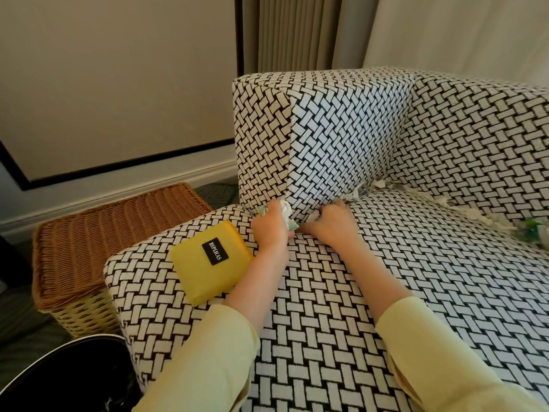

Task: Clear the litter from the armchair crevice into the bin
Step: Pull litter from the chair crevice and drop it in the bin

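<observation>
Centrally, the left hand [271, 230] is seen gripping a wad of crumpled paper [283, 210], its fingers curled round the wad at the front foot of the armrest [341, 138]. Just beside it, at three o'clock, the right hand [332, 223] is laid knuckles-up with its fingers curled down into the crevice [395, 190] between armrest and seat cushion [371, 292]. A white scrap shows at its fingertips, but whether the scrap is pinched cannot be told.

More litter [439, 203], pale torn shreds, is lodged along the crevice toward two o'clock from the hands. The line of shreds ends in a green-and-clear piece [533, 233] at the three o'clock edge of the view.

A yellow pouch [209, 260] with a black label is lying on the cushion at eight o'clock of the left hand, touching that forearm. The block of the armrest is standing directly behind both hands, and the fingertips are hidden against its lower edge.

A wicker basket [118, 233] with its lid closed is set on the floor at nine o'clock, against the armchair's side. The bin [74, 379], black inside, is partly shown at seven o'clock, well apart from the hands. Pleated curtains [297, 31] are hung at twelve o'clock.
</observation>
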`<action>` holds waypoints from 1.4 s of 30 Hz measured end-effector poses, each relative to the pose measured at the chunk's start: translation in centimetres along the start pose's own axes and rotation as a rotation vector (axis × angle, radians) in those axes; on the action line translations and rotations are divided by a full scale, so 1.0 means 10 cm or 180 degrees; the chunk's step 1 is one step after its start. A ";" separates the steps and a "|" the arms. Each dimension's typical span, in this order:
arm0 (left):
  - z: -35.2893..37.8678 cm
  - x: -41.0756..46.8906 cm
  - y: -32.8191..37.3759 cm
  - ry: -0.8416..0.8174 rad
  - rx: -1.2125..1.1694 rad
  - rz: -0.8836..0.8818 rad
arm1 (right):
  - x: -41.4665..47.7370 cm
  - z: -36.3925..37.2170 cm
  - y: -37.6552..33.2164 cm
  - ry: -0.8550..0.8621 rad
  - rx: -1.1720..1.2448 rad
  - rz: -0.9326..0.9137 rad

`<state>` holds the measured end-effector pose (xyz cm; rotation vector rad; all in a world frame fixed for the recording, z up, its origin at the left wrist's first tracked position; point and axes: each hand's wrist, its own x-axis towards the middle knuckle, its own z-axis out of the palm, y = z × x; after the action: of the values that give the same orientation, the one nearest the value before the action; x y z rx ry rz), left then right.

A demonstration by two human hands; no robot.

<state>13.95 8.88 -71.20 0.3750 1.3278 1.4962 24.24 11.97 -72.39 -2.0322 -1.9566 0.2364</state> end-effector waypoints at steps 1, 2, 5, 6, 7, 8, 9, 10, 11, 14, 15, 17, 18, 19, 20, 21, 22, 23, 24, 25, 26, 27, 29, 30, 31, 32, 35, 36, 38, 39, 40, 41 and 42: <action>0.00 -0.01 0.01 -0.0014 0.0039 -0.0003 | 0.03 0.00 0.00 0.0014 0.0096 -0.0004; 0.00 -0.02 0.01 -0.0038 0.0081 -0.0004 | 0.05 0.01 0.00 0.0052 0.0218 0.0022; -0.03 -0.04 0.03 -0.0224 0.0267 -0.0059 | 0.07 -0.05 -0.01 0.0116 0.0314 0.0099; -0.04 -0.05 0.03 -0.0293 0.0352 -0.0079 | 0.08 -0.07 -0.01 0.0111 0.0249 0.0092; -0.04 -0.07 0.03 -0.0351 0.0447 -0.0086 | 0.09 -0.08 -0.01 0.0098 0.0208 0.0091; -0.05 -0.09 0.02 -0.0379 0.0557 -0.0060 | 0.09 -0.09 -0.02 0.0089 0.0179 0.0100; -0.05 -0.11 0.01 -0.0403 0.0669 -0.0003 | 0.09 -0.09 -0.02 0.0118 0.0160 0.0100; -0.03 -0.14 -0.01 -0.0427 0.0747 0.0078 | 0.09 -0.09 -0.01 0.0170 0.0159 0.0094; -0.02 -0.16 -0.03 -0.0448 0.0778 0.0150 | 0.08 -0.09 0.01 0.0239 0.0210 0.0095; 0.02 -0.19 -0.03 -0.0499 0.0712 0.0147 | 0.03 -0.21 0.11 0.0293 0.0892 0.0154; 0.03 -0.21 -0.03 -0.0503 0.0696 0.0097 | 0.01 -0.26 0.15 0.0328 0.1125 0.0112; 0.06 -0.24 -0.02 -0.0494 0.0670 0.0054 | -0.01 -0.38 0.19 0.0421 0.1447 -0.0003; 0.06 -0.25 -0.02 -0.0489 0.0678 0.0066 | -0.02 -0.42 0.18 0.0456 0.1621 0.0001; 0.07 -0.26 -0.04 -0.0516 0.0706 0.0069 | -0.03 -0.47 0.17 0.0487 0.1847 0.0044; 0.09 -0.27 -0.05 -0.0575 0.0708 0.0050 | -0.04 -0.51 0.18 0.0510 0.2083 0.0105; 0.11 -0.27 -0.06 -0.0629 0.0680 -0.0001 | -0.04 -0.56 0.18 0.0501 0.2306 0.0162; 0.12 -0.27 -0.06 -0.0672 0.0586 -0.0100 | -0.05 -0.61 0.18 0.0464 0.2515 0.0214; 0.13 -0.27 -0.06 -0.0721 0.0442 -0.0236 | -0.06 -0.65 0.17 0.0400 0.2739 0.0257; 0.15 -0.27 -0.05 -0.0786 0.0274 -0.0368 | -0.07 -0.68 0.17 0.0346 0.2993 0.0288; 0.16 -0.27 -0.04 -0.0865 0.0121 -0.0472 | -0.08 -0.71 0.17 0.0325 0.3255 0.0324; 0.18 -0.28 -0.03 -0.0934 -0.0003 -0.0553 | -0.08 -0.74 0.17 0.0313 0.3509 0.0360; 0.19 -0.27 -0.03 -0.0977 -0.0084 -0.0617 | -0.07 -0.77 0.17 0.0284 0.3728 0.0395; 0.22 -0.24 -0.03 -0.1010 -0.0193 -0.0723 | -0.07 -0.79 0.16 0.0168 0.3969 0.0496; 0.23 -0.24 -0.02 -0.1050 -0.0238 -0.0789 | -0.06 -0.79 0.15 0.0101 0.3982 0.0547; 0.24 -0.23 -0.02 -0.1107 -0.0283 -0.0855 | -0.06 -0.78 0.14 0.0010 0.3926 0.0585; 0.25 -0.23 0.00 -0.1160 -0.0355 -0.0931 | -0.06 -0.76 0.12 -0.0095 0.3845 0.0606; 0.23 -0.25 0.01 -0.1351 -0.0345 -0.1007 | -0.08 -0.69 0.05 -0.0397 0.3723 0.0554; 0.22 -0.26 0.02 -0.1425 -0.0347 -0.1053 | -0.09 -0.65 0.03 -0.0478 0.3642 0.0444; 0.18 -0.28 0.04 -0.1525 -0.0464 -0.1182 | -0.10 -0.58 0.00 -0.0584 0.3154 0.0129; 0.16 -0.30 0.06 -0.1539 -0.0553 -0.1233 | -0.11 -0.57 -0.02 -0.0570 0.2810 0.0019; 0.15 -0.31 0.08 -0.1553 -0.0656 -0.1269 | -0.12 -0.55 -0.02 -0.0506 0.2498 -0.0042; 0.13 -0.32 0.10 -0.1555 -0.0719 -0.1271 | -0.12 -0.54 -0.04 -0.0424 0.2293 -0.0063; 0.13 -0.34 0.13 -0.1566 -0.0766 -0.1259 | -0.13 -0.53 -0.06 -0.0347 0.2234 -0.0085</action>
<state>15.70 6.99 -68.36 0.2801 0.7668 1.1191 25.31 10.10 -67.37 -1.5476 -1.6275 0.8992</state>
